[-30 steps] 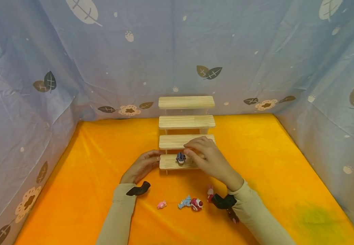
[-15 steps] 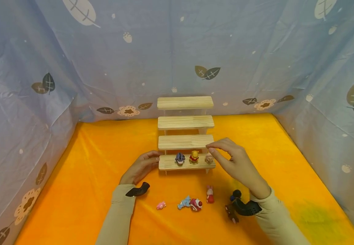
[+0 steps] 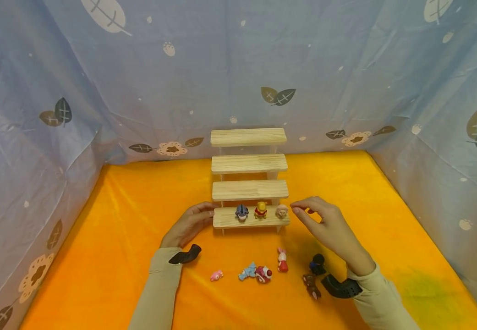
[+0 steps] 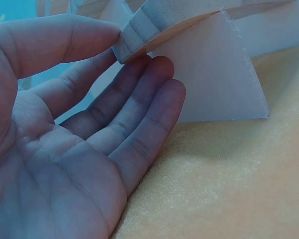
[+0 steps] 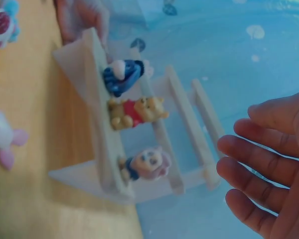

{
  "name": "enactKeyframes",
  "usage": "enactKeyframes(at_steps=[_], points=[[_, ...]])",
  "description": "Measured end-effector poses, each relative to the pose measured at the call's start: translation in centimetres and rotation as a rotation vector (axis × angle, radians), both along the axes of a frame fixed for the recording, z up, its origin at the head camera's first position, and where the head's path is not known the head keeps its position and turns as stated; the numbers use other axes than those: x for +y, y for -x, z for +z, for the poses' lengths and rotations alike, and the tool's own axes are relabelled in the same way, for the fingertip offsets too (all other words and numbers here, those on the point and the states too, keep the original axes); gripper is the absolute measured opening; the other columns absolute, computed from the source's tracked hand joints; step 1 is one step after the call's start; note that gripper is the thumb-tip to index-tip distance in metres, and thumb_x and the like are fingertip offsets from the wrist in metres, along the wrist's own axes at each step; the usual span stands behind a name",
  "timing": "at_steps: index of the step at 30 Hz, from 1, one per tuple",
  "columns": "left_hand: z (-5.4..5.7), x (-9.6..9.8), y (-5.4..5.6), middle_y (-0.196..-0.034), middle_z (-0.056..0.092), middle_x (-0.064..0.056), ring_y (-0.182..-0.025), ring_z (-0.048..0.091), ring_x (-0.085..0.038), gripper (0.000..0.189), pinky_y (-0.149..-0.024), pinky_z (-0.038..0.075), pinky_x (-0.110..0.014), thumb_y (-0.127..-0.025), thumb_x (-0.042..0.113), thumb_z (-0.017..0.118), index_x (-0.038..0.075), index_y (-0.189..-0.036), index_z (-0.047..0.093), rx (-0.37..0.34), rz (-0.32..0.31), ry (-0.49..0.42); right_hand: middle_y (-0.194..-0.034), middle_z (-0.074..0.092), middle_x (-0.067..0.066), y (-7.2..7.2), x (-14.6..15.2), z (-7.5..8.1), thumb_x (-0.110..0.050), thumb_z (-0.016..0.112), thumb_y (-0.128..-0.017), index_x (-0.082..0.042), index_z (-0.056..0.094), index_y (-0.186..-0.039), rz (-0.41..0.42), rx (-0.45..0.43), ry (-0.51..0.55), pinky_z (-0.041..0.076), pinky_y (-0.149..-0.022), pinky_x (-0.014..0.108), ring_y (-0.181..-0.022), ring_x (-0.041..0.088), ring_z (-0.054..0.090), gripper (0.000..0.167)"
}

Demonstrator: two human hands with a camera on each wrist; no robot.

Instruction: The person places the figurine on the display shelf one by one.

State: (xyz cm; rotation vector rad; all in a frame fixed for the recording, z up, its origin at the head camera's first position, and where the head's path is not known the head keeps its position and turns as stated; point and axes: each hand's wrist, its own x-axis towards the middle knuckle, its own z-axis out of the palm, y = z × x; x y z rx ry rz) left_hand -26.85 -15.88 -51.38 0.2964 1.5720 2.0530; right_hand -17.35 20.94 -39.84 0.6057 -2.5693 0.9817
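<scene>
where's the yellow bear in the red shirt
In the head view, the yellow bear sits on the lowest shelf, between the dark blue figure on the left and the pale figure near the shelf's right end.

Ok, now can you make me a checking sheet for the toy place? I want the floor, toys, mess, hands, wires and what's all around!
Surface: orange cloth, with a greenish patch at right.
Job's things: wooden shelf with four steps; the lowest holds a donkey, a yellow bear and a pale figure.
Clutter: on the cloth, a pink toy, light-blue toy, dark-red toy, long-eared figure, black-and-blue figure and brown figure.
Hands: left hand holds the lowest step's left end; right hand is beside the right end, holding nothing.
Cables: nothing seen.
Surroundings: blue-grey curtain with leaf and flower prints, behind and at both sides.
</scene>
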Motion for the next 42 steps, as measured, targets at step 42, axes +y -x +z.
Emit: enactKeyframes(at_steps=[42], points=[[-0.1,0.1,0.1,-0.127,0.062,0.001,-0.115,0.061,-0.013,0.022,-0.103,0.05,-0.027,-0.106,0.01,0.05,0.016,-0.117,0.067,0.01,-0.004,-0.008,-0.097,0.071,-0.007,-3.8,5.0,-5.8,-0.055,0.056,-0.1,-0.02,0.069,-0.122,-0.178,-0.634,-0.18,0.051,-0.066,0.028,-0.08,0.006,0.062,0.043]])
